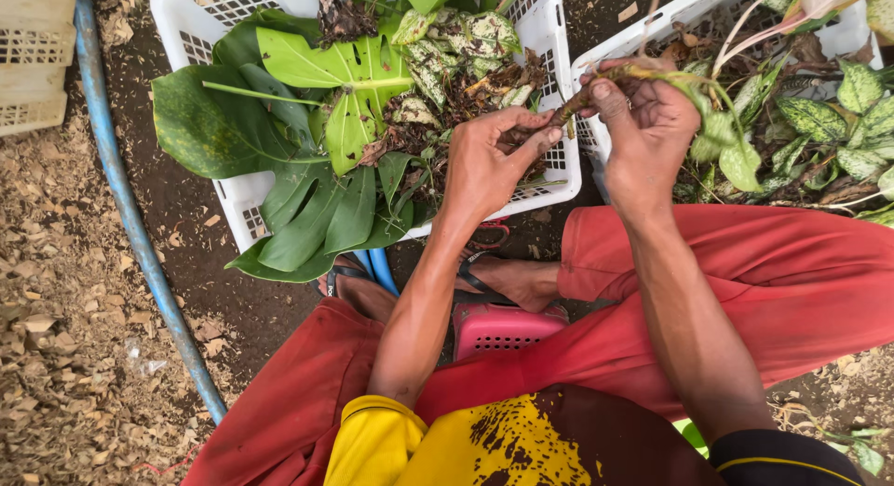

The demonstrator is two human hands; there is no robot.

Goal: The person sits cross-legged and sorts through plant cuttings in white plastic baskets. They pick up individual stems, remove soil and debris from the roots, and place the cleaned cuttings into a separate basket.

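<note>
Sitting in the upper middle of the frame was a white crate (549, 183) stuffed with big green leaves (307, 123) and some dry brown bits. At the upper right, another white crate (619, 44) held spotted leaves (819, 118). Between the two crates, both hands held one brown plant stem (575, 104) (it looked dirty). The left hand (489, 160) pinched its lower end with thumb and fingers. The right hand (647, 132) was closed around the upper part, where green leaves hung down.
</note>
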